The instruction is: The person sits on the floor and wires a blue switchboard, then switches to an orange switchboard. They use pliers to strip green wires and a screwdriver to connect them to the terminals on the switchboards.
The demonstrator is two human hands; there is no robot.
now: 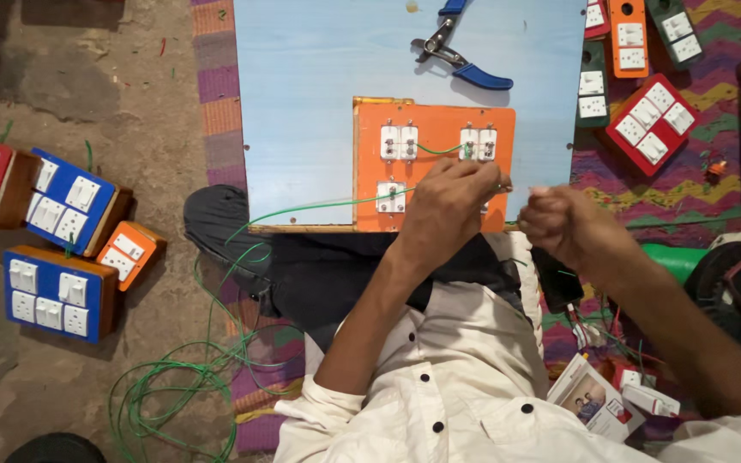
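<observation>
An orange switch board (439, 120) lies back-side up on a light blue panel (319, 77) across my lap. It carries several white switch backs joined by green wire (328, 206). My left hand (448, 210) rests on the board's lower right part, fingers pinched on the wire near a switch terminal. My right hand (563, 225) is closed in a fist just off the board's right edge; a thin tool or wire end seems to run from it toward the left hand, too blurred to name.
Blue-handled pliers (465, 64) lie on the panel above the board. Finished switch boxes in blue, red and orange (62, 249) sit on the floor at left, more at upper right (649, 120). A green wire coil (173, 386) lies lower left. Small cartons (598, 399) lie at lower right.
</observation>
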